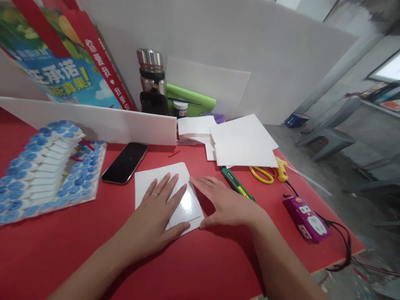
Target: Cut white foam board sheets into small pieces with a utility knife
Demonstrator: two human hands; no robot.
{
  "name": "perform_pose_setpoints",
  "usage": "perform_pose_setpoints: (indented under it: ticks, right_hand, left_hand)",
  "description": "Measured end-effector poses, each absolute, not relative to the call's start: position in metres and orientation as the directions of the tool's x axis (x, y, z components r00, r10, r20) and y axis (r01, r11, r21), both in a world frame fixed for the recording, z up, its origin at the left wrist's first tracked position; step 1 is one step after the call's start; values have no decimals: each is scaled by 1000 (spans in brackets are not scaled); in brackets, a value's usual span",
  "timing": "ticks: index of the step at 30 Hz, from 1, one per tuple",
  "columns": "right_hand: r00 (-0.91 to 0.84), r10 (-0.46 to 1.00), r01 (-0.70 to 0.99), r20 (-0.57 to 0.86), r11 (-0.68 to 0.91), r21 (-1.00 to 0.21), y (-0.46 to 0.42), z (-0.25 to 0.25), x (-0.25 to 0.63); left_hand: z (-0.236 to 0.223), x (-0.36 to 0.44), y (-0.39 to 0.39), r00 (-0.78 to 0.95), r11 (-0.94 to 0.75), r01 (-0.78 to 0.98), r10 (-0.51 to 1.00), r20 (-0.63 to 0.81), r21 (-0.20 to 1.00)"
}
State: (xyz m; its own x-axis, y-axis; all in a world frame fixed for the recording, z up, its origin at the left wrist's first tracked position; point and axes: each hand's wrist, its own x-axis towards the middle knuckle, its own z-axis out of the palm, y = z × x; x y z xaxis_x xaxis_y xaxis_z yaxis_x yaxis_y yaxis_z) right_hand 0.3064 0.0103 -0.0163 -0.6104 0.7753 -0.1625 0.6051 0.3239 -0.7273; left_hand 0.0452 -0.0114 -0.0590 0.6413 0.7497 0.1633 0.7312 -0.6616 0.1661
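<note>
Two or more white sheets of card (187, 200) lie together on the red table in front of me, the upper one glossy with light glaring off it. Flat on them rests my left hand (161, 206), fingers spread, with a ring on one finger. My right hand (221, 200) touches the right edge of the card with fingertips and thumb apart, gripping nothing. A short dark line or slit shows near the card's lower right corner. Just beyond my right hand is a green and yellow utility knife (237, 183).
Left are a phone (125, 162) and a blue-dotted white craft piece (46, 171). White boards (246, 141), yellow-handled scissors (262, 175), a yellow glue gun (281, 168) and a purple power strip (306, 218) lie right. Behind stand a white panel (125, 125) and a steel flask (151, 71).
</note>
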Motion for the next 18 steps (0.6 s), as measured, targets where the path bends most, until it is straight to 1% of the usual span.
perform_pose_setpoints:
  ticks: [6,12,18]
  right_hand:
    - [-605,783,594,-147,320,-738,10,-18,307]
    - [-619,769,610,-162,340,-716,11,-19,308]
    - [-633,760,599,-149,359,-716,12,-20,308]
  left_hand:
    - [-56,45,-10,636,-659,725,752,173,201]
    - [-53,46,-10,625,-639,745,769,132,193]
    - [-53,47,-10,629,-640,741,767,125,200]
